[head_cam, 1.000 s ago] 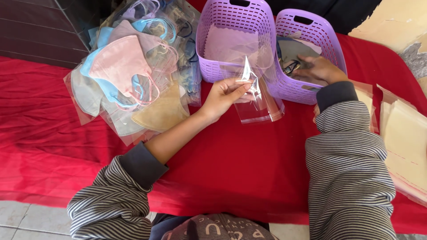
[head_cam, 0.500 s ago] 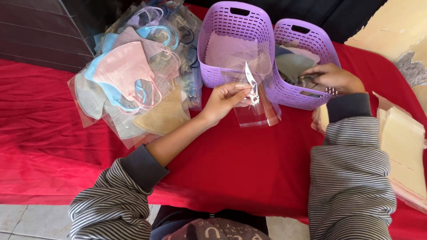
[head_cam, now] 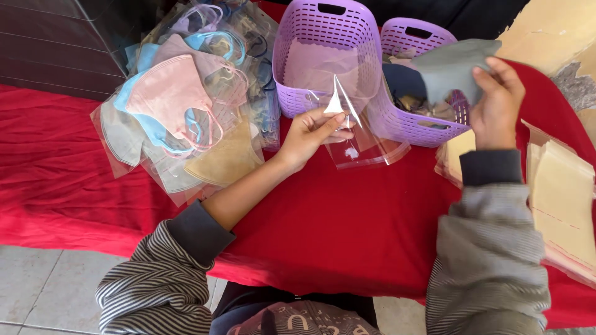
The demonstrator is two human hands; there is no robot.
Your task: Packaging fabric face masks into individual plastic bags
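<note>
While the left forearm reaches up across the red cloth (head_cam: 323, 223) with its striped sleeve pushed back to the elbow, the left hand (head_cam: 308, 134) pinches the edge of a clear plastic bag (head_cam: 366, 139) between thumb and fingertips, palm turned inward. The bag is thin, glossy and see-through; its open flap stands up just above the pinch as a pale pointed corner, and the rest of it lies to the right of the pinch, resting on the cloth against the foot of the baskets. Well to the left of that grip lies a loose pile of bagged masks (head_cam: 180, 118), pink, blue, grey and tan, each in its own clear sleeve. Directly above the pinch stands the larger purple basket (head_cam: 298, 49), slotted and with a handle hole in its far wall; what it holds I cannot tell. Just right of it is the smaller purple basket (head_cam: 447, 127), holding dark and greyish masks heaped together. Above that basket's right rim the right hand (head_cam: 493, 102) is raised, wrist bent, fingers closed over the lower corner of a grey mask (head_cam: 450, 68), which hangs folded and flat in the air over the basket. Below and to the right of this grip lies a stack of tan paper sheets (head_cam: 562, 192).
</note>
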